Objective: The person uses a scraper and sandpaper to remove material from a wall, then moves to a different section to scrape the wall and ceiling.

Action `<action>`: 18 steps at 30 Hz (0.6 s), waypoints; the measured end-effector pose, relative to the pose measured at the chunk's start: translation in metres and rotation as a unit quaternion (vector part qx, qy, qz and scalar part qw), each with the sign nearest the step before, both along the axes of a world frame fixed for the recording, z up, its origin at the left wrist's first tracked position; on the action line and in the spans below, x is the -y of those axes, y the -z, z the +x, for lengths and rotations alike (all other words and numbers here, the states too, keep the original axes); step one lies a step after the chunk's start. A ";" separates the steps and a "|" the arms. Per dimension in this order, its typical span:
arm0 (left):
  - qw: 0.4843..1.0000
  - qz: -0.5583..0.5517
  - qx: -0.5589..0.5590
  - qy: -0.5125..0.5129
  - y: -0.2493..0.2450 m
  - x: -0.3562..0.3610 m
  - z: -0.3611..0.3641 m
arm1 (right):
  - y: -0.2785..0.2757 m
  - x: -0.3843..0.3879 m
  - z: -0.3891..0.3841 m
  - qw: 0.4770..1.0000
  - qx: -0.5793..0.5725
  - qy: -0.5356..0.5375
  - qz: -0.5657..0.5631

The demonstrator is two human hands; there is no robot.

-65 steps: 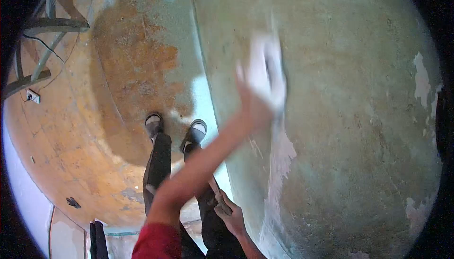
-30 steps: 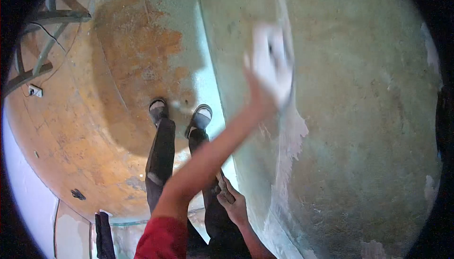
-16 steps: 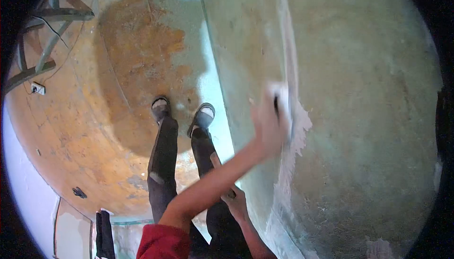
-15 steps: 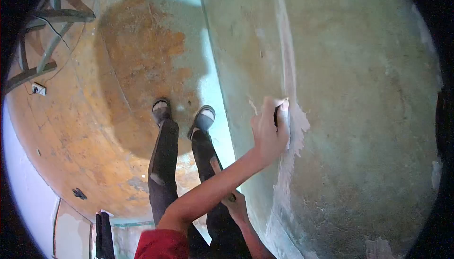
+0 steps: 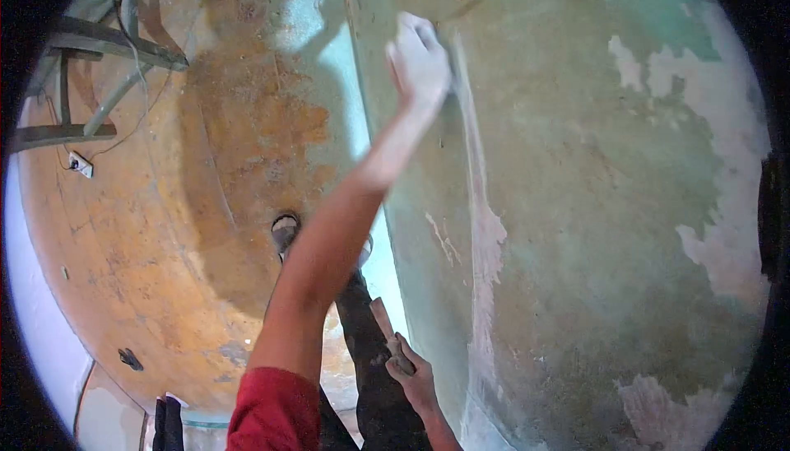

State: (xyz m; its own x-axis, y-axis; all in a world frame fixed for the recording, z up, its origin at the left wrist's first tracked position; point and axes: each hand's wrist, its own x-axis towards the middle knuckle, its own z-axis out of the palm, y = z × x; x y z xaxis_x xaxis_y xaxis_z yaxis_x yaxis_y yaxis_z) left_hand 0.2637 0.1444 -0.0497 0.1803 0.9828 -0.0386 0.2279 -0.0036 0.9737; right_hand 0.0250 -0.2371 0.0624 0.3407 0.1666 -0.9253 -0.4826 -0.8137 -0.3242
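My left hand (image 5: 421, 60), at the end of the bare arm with the red sleeve (image 5: 276, 406), is closed against the greenish wall (image 5: 568, 204), near the top of a long pale filled strip (image 5: 483, 286). A blurred greyish edge shows beside its fingers, too unclear to name. Lower down, my right hand (image 5: 418, 385) is wrapped round a scraper-like tool (image 5: 383, 321) with a flat brownish blade pointing up and to the left. That tool is in front of my dark trouser leg, away from the wall.
An orange, worn floor (image 5: 164, 229) lies at the left, with a wooden frame (image 5: 107, 39) and a cable with a white socket (image 5: 81, 165) on it. My sandalled foot (image 5: 285, 229) stands near the wall's base. Pale patches (image 5: 716, 113) mark the wall's right side.
My left hand has moved up along the pale strip, and its arm is stretched further. The view has shifted, showing more pale patches at the right. My right hand still holds the tool.
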 end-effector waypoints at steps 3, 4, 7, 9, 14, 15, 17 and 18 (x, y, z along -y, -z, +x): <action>0.992 0.045 -0.095 0.062 0.073 -0.049 -0.021 | -0.009 0.004 -0.004 0.998 0.046 0.000 0.033; 0.987 -0.096 -0.070 0.108 0.050 -0.047 -0.057 | -0.011 0.010 -0.011 0.996 0.075 0.012 0.048; 0.970 -0.037 -0.152 0.188 0.091 -0.018 -0.181 | -0.012 0.040 -0.017 0.996 0.063 0.030 0.056; 0.953 -0.023 -0.246 0.175 0.099 0.040 -0.296 | -0.020 0.041 -0.010 0.993 0.038 0.089 0.071; 0.877 -0.326 -0.352 0.017 0.097 0.213 -0.652 | -0.025 0.058 0.005 0.986 0.023 0.155 0.057; 0.772 -0.290 -0.542 0.164 0.040 0.231 -0.682 | -0.029 0.055 0.010 0.986 0.029 0.160 0.023; 0.739 -0.270 -0.590 0.182 -0.043 0.271 -0.731 | -0.039 0.050 0.015 0.987 0.036 0.160 0.004; 0.812 -0.305 -0.498 0.010 -0.084 0.283 -0.726 | -0.044 0.048 0.017 0.977 0.029 0.204 0.056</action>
State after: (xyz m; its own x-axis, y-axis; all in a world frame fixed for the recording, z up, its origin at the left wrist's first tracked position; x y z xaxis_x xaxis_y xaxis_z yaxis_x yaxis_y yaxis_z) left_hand -0.4627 -0.1382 0.0340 -0.2235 0.7240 -0.6526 0.9089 0.3967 0.1288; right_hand 0.0419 -0.2853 0.1066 0.4504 0.1048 -0.8866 -0.7375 -0.5161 -0.4356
